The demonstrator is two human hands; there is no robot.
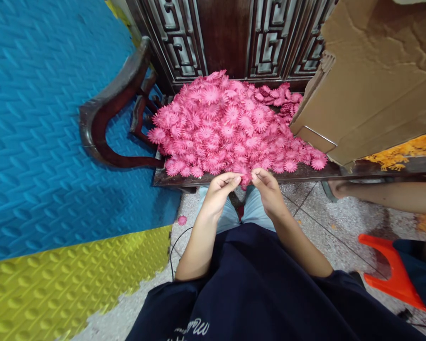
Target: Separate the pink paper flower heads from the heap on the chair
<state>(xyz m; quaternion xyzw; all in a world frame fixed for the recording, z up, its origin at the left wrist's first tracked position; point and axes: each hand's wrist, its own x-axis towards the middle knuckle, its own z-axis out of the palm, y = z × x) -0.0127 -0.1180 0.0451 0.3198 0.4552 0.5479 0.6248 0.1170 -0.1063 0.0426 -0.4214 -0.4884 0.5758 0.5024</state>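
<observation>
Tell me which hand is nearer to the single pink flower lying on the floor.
Left. The left hand is above and right of the fallen flower; the right hand is farther right.

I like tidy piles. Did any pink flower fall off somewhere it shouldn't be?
Yes. One pink flower lies alone on the speckled floor, below the chair seat and apart from the big heap of pink flowers. Both hands are busy at the heap's front edge.

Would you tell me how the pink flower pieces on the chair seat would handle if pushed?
The pink flower pieces look thin and light, so they would probably scatter. One stray flower already lies on the floor. Petals seem floppy.
</observation>
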